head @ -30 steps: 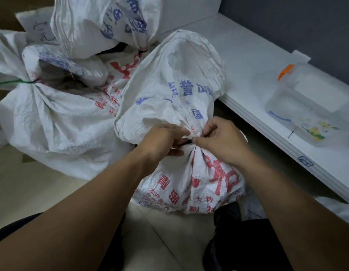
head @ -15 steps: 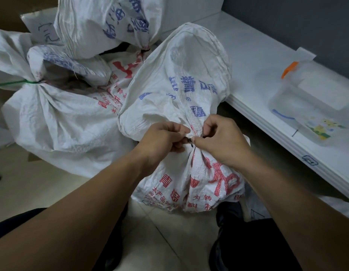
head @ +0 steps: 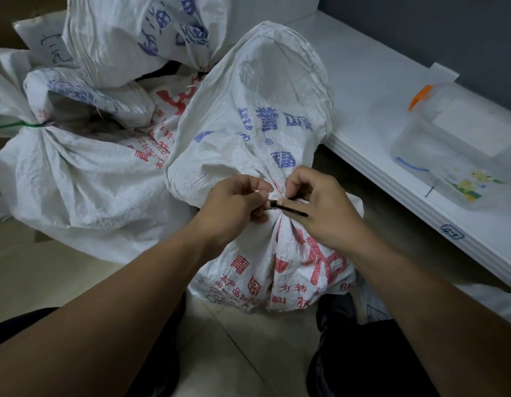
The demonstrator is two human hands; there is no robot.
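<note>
A: Head camera: anything new at the neck of the sack [head: 265,116]?

B: Yes. A second ago, only knuckles there. Now a black tie [head: 291,210] drawn out, poking rightward past the pinch.

A: And the grips?

B: Left hand [head: 234,204] curled, pinching the tie's head just left of the gathered neck. Right hand [head: 320,207] curled too, holding the strap right beside that pinch, with the tail lying across its fingers.

A: Meaning what for the job?

B: Probably threaded and being cinched. Neck bunched under both hands, sack standing on the floor [head: 248,353]. Likely needs another pull.

A: Beyond the grip?

B: Up and left, more tied sacks [head: 76,179], one with a green tie [head: 11,126]. Off right, a white ledge [head: 363,81] bearing a clear tub [head: 449,144].
</note>
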